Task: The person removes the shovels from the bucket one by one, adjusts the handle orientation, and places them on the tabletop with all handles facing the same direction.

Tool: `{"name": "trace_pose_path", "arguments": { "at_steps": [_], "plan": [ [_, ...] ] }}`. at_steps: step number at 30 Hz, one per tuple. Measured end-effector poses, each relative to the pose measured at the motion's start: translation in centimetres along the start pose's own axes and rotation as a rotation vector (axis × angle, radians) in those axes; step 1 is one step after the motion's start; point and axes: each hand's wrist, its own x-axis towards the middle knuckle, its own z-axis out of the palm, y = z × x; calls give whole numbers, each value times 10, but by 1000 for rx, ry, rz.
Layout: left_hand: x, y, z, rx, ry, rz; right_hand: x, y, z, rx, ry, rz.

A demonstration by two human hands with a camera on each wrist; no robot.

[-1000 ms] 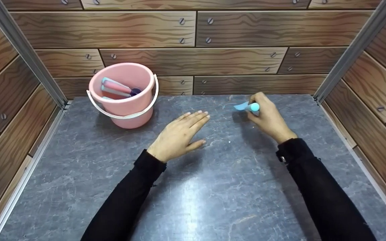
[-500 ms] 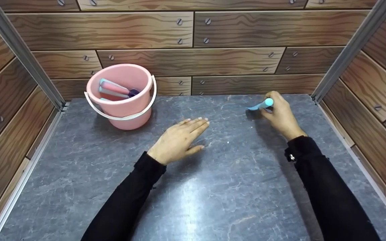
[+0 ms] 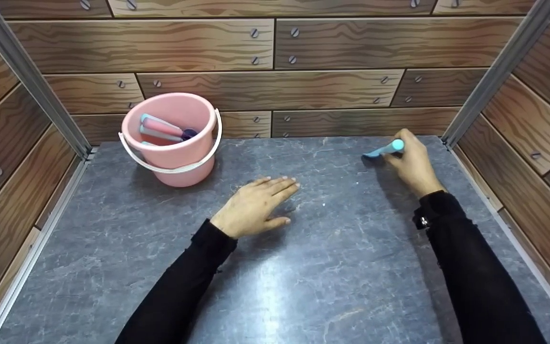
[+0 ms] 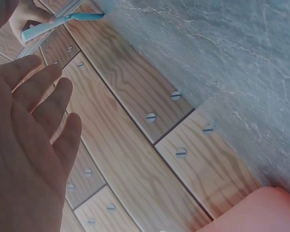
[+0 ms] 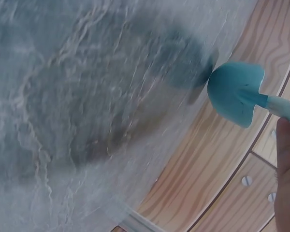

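Observation:
My right hand (image 3: 416,165) grips the light-blue handle of a small garden trowel (image 3: 385,150) at the back right of the table. In the right wrist view the rounded blue blade (image 5: 234,92) points down, its tip at or just above the grey surface; I cannot tell if it touches. My left hand (image 3: 253,208) is palm down over the middle of the table, fingers straight, holding nothing. In the left wrist view the palm and fingers of that left hand (image 4: 26,145) show, with the trowel (image 4: 53,25) beyond.
A pink bucket (image 3: 179,165) with a white handle (image 3: 179,169) stands at the back left. Several tools lie inside, one with a pink grip (image 3: 161,127). Wood-patterned walls (image 3: 332,43) enclose the grey marbled table (image 3: 112,267). Tiny white specks dot the surface.
My right hand has moved to the right with the trowel, whose blade has come lower toward the table. The left hand has shifted slightly toward me. The bucket stays put.

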Motion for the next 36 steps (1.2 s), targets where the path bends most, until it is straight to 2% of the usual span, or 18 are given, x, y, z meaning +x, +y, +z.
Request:
{"name": "trace_pose_path", "arguments": {
  "at_steps": [9, 18, 26, 31, 36],
  "plan": [
    [2, -1, -1, 16, -30, 1, 5, 6, -13, 1, -51, 113],
    [2, -1, -1, 29, -64, 2, 6, 7, -18, -70, 60, 233],
    [1, -1, -1, 35, -79, 2, 6, 10, -18, -112, 48, 246],
    [1, -2, 0, 44, -80, 5, 4, 10, -18, -152, 6, 271],
    [1, -2, 0, 37, -81, -3, 4, 11, -18, -190, -45, 246]
  ]
}}
